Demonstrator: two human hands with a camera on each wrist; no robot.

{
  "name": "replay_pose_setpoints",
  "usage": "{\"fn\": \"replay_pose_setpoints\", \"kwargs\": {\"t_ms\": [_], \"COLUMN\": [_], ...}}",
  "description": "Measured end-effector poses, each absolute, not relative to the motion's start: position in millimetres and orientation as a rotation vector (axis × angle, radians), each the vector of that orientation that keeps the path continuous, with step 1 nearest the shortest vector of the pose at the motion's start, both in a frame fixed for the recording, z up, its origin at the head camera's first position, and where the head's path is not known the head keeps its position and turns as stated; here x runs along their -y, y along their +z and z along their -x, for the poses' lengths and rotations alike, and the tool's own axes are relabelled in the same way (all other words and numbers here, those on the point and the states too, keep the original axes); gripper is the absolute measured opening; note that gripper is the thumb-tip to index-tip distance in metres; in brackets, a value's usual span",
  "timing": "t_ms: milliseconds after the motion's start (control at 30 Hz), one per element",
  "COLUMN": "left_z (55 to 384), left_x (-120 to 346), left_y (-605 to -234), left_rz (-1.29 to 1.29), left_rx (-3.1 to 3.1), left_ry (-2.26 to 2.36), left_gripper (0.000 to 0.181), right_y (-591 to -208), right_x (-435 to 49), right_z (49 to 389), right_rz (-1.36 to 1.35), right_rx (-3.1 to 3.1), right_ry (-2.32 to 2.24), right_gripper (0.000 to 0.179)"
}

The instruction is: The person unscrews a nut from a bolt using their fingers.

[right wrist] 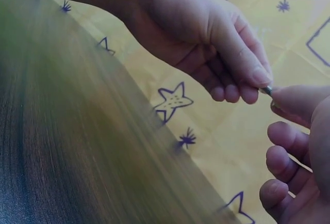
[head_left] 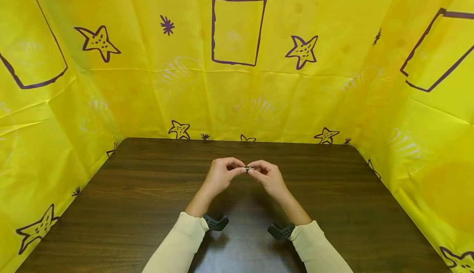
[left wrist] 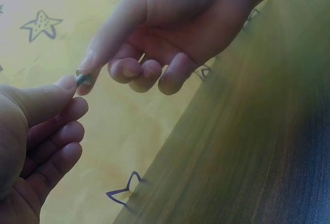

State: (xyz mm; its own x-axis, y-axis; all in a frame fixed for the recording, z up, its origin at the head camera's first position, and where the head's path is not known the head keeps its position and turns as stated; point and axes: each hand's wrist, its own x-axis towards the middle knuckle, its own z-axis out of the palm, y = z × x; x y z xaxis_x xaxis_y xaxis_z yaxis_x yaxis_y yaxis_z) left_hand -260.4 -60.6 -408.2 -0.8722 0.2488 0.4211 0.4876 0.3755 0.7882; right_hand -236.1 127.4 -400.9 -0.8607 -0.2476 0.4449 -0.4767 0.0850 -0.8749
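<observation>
A small metal screw is held between the two hands, above the table's far half. My left hand pinches one end with thumb and forefinger. The other end is pinched by the thumb and forefinger of my right hand. In the left wrist view a short ridged stretch of the screw shows between the fingertips. Only a sliver of the screw is visible in the right wrist view. Fingertips cover most of it, so I cannot tell whether a nut sits on it.
The dark wood table lies under both hands. A yellow cloth with purple stars and frames stands around its back and sides. Each wrist wears a dark band, the left band and the right band, over cream sleeves.
</observation>
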Motion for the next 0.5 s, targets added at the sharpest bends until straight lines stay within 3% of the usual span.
{"fn": "replay_pose_setpoints", "kwargs": {"t_ms": [500], "left_z": [259.2], "left_x": [60.9], "left_y": [-407.4], "left_rz": [0.642], "left_rx": [2.396], "left_ry": [-1.524], "left_gripper": [0.005], "right_y": [-400.1], "right_x": [-126.5], "right_z": [235.4], "right_rz": [-0.698], "right_rx": [2.164], "right_ry": [1.858], "right_gripper": [0.027]}}
